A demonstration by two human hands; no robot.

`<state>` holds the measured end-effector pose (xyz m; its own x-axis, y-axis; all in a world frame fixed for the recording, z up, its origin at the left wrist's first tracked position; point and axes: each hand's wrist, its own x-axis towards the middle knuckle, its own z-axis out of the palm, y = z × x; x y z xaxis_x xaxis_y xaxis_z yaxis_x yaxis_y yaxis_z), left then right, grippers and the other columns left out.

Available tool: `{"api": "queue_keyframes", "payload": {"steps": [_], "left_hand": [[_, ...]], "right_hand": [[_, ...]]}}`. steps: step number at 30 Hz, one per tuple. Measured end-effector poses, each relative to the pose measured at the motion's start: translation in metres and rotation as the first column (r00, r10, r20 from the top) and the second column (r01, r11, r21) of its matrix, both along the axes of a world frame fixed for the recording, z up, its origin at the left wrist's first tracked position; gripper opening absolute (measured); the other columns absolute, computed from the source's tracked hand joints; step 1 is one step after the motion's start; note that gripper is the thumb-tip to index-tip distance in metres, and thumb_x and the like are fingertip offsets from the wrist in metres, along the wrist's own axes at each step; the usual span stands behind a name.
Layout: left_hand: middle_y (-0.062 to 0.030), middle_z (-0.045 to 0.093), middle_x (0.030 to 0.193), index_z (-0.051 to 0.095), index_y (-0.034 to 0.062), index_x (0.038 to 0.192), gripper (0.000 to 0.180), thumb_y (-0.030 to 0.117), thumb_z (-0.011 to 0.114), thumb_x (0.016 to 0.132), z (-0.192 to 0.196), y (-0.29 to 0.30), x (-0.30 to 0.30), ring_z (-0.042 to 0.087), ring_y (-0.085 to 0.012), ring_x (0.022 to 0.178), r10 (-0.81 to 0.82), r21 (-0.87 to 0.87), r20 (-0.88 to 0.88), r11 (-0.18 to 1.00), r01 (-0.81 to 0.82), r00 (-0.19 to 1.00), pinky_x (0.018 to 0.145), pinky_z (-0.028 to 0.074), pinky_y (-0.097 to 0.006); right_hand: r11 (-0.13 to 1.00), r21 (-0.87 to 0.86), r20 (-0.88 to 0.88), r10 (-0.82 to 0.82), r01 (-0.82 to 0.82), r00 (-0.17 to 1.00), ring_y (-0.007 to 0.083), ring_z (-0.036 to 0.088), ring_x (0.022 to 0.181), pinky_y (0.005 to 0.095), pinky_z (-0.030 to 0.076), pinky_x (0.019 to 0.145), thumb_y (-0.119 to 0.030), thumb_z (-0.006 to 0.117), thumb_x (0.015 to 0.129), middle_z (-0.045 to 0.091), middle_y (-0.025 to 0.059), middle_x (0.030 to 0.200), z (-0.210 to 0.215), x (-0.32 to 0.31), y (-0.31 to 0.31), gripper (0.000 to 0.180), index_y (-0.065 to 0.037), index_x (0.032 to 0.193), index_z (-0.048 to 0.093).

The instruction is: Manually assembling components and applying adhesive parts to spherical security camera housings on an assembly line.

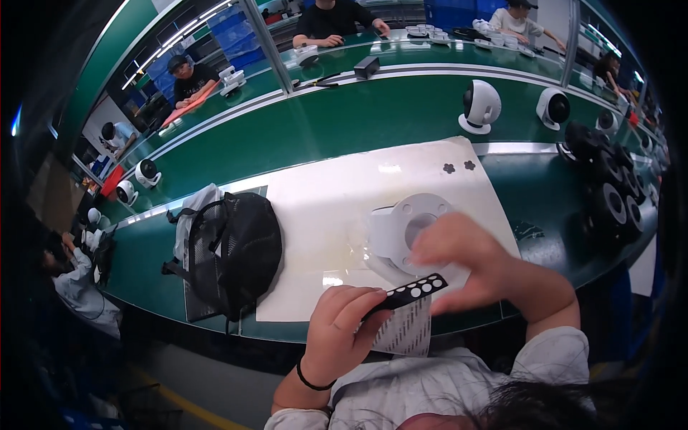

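My left hand (342, 327) pinches a black strip with white dots (416, 290), which hangs over a pale sheet with rows of small marks (410, 331). My right hand (467, 264) hovers blurred at the strip's right end, fingers curled near it; whether it holds anything is unclear. Just beyond both hands a white round camera housing (403, 231) lies on a white mat (322, 215), partly covered by the right hand.
A black mesh bag (233, 254) lies left of the mat. White dome cameras (480, 106) stand on the green conveyor (344, 122); black round parts (609, 183) pile at the right. Other people work across the line.
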<state>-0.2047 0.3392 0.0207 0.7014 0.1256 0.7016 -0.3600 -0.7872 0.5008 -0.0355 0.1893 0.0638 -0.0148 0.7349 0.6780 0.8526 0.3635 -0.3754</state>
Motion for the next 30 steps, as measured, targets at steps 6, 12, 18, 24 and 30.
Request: {"api": "queue_keyframes", "payload": {"steps": [6,12,18,24,30], "left_hand": [[-0.0115,0.06,0.092,0.057,0.0004,0.1,0.039,0.006,0.074,0.065,0.005,-0.004,0.001,0.057,-0.0252,0.079,0.014,-0.019,0.019,1.0,-0.014,1.0,0.069,0.046,-0.032],[-0.0111,0.06,0.084,0.059,-0.0007,0.095,0.038,0.012,0.077,0.064,-0.001,0.012,-0.003,0.057,-0.0222,0.072,0.068,-0.054,-0.036,0.996,-0.07,0.997,0.062,0.046,-0.028],[-0.0078,0.058,0.069,0.06,-0.0003,0.087,0.03,0.007,0.076,0.063,-0.009,0.019,-0.001,0.054,-0.0178,0.057,0.098,-0.029,0.061,0.995,-0.096,0.993,0.05,0.042,-0.025],[-0.0077,0.056,0.065,0.059,0.0,0.085,0.026,-0.001,0.074,0.064,-0.019,0.021,-0.001,0.052,-0.0171,0.053,0.074,-0.049,0.141,0.997,-0.068,0.987,0.047,0.041,-0.024],[-0.0077,0.055,0.064,0.058,-0.0001,0.087,0.027,-0.005,0.072,0.065,-0.02,0.029,-0.004,0.052,-0.0175,0.053,0.055,-0.061,0.176,0.997,-0.044,0.983,0.047,0.04,-0.024]], "right_hand": [[0.991,-0.121,-0.046,0.05,-0.056,0.998,0.0241,0.053,0.075,0.0339,0.042,0.069,-0.024,0.069,0.073,0.056,0.0068,0.08,-0.011,-0.012,0.003,0.027,-0.007,0.092,0.059],[0.971,-0.238,-0.27,-0.049,-0.018,0.962,0.0239,0.054,0.073,0.0331,0.043,0.066,-0.018,0.07,0.073,0.055,0.0078,0.078,-0.008,-0.012,0.008,0.026,-0.005,0.092,0.058],[0.943,-0.329,-0.265,-0.136,0.043,0.955,0.0206,0.055,0.075,0.0295,0.044,0.066,-0.014,0.075,0.066,0.057,0.0046,0.077,-0.005,-0.013,0.015,0.025,-0.006,0.084,0.06],[0.96,-0.278,-0.205,-0.051,-0.008,0.977,0.021,0.054,0.087,0.0325,0.042,0.077,-0.016,0.075,0.066,0.061,0.0025,0.089,-0.011,-0.009,0.023,0.023,-0.008,0.083,0.061],[0.981,-0.188,-0.02,-0.048,0.043,0.999,0.0234,0.051,0.097,0.0356,0.038,0.084,-0.02,0.068,0.073,0.058,0.0035,0.099,-0.008,-0.015,0.029,0.016,-0.009,0.083,0.06]]}}
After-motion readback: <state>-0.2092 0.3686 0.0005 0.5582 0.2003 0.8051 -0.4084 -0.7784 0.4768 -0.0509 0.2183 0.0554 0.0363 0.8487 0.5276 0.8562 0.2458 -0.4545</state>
